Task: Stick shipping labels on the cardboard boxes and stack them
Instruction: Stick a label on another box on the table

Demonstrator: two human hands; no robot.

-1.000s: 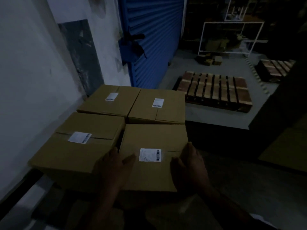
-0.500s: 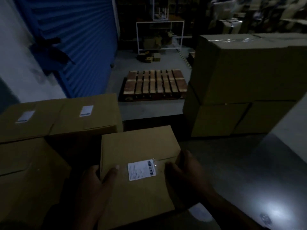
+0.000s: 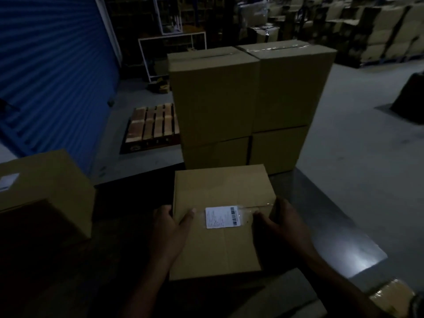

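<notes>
Though dim, box [image 3: 220, 193] tan, white-labelled [image 3: 223, 217]

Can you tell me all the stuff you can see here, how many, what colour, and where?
held box: one, brown, near centre, between both hands.
label: one, white with a barcode, on top of the held box.
stacked boxes: four visible, brown, two upon two, behind the held box.
left box: one, brown, left edge, with a white label on top.
pallet: one, wooden, on the floor left of the stack.
shutter: one, blue, upper left.
frame: one, white, far behind the stack.
far boxes: many, brown, upper right; too dim to count.
left hand: grips the held box's left side.
right hand: grips its right side.
</notes>
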